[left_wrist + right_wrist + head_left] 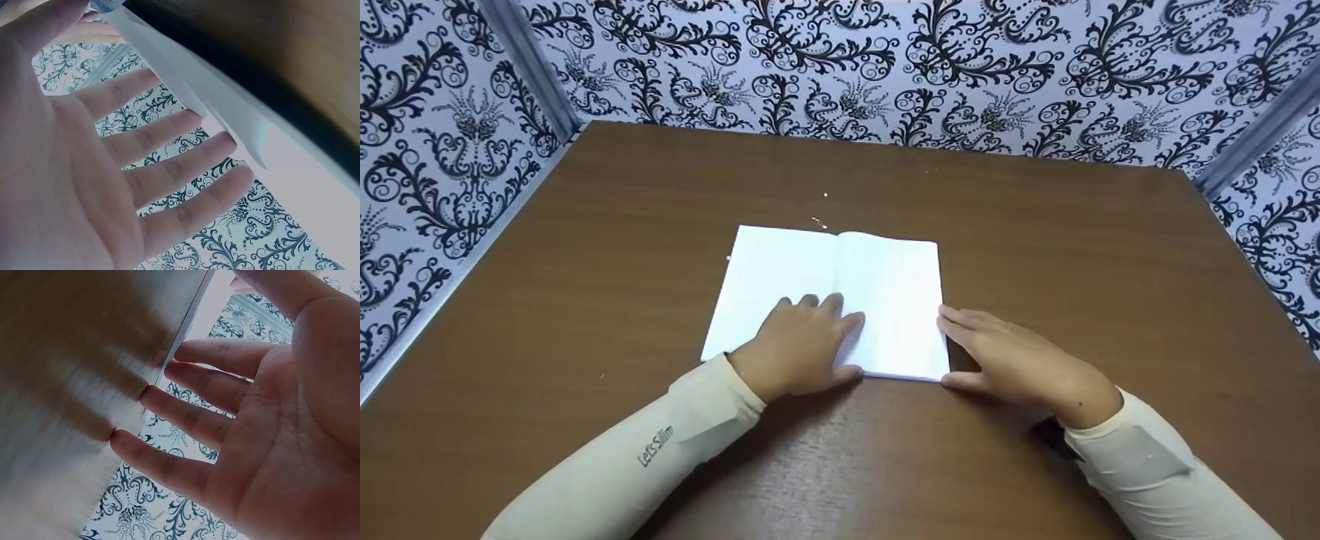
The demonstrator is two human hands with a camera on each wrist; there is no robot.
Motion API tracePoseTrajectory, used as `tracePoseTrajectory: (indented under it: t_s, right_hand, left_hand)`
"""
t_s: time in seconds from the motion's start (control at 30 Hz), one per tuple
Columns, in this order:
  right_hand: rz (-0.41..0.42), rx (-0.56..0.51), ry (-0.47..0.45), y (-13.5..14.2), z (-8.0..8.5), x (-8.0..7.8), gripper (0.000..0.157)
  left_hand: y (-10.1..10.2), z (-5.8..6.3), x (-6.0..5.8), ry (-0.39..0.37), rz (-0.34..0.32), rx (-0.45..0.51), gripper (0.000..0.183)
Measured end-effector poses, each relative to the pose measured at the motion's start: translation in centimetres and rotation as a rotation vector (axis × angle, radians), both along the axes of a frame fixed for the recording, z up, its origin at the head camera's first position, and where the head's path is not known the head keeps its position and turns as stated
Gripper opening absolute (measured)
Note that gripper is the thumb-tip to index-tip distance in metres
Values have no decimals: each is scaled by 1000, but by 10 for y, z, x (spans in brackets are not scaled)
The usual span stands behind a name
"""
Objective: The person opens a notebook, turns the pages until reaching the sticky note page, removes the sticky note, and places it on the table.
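Note:
An open notebook [900, 300] with blank white pages lies flat on the brown table. The left hand [802, 345] rests on it near the centre fold, fingertips touching the pages and thumb at the lower edge. In the left wrist view the fingers of the left hand [169, 163] are spread and nearly straight against the paper [225, 107]. The right hand [1012, 360] touches the notebook's right edge with fingertips and thumb. Seen from the right wrist, the right hand [253, 422] has its fingers extended, some tips on the table and some by the notebook's edge.
The brown table [1035, 217] spreads around the notebook. Small white bits [820, 223] lie just beyond its top edge. Walls with black-and-white patterned covering [840, 75] stand behind and at both sides. Both forearms wear pale sleeves [622, 450].

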State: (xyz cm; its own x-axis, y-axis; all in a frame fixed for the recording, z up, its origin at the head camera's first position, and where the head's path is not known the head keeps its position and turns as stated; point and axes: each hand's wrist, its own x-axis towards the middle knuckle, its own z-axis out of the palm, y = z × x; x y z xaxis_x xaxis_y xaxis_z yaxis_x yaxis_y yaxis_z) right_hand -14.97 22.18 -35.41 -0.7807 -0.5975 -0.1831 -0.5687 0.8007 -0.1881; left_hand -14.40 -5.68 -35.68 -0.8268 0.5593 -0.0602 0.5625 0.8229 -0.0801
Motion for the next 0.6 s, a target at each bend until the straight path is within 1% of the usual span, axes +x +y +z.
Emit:
tracePoseTrajectory:
  t_s: [0.13,0.23,0.47,0.6]
  right_hand:
    - [-1,-5,0,0,0,0,77]
    - [0,-9,1,1,0,0,77]
    - [8,-15,7,2,0,0,77]
    - [4,-19,9,2,-1,-1,79]
  left_hand:
    - [-1,1,0,-8,0,11,71]
    - [-1,0,-1,15,-16,20,68]
    - [-4,-3,-6,137,-110,112,54]
    - [-5,-2,-6,168,-157,140,47]
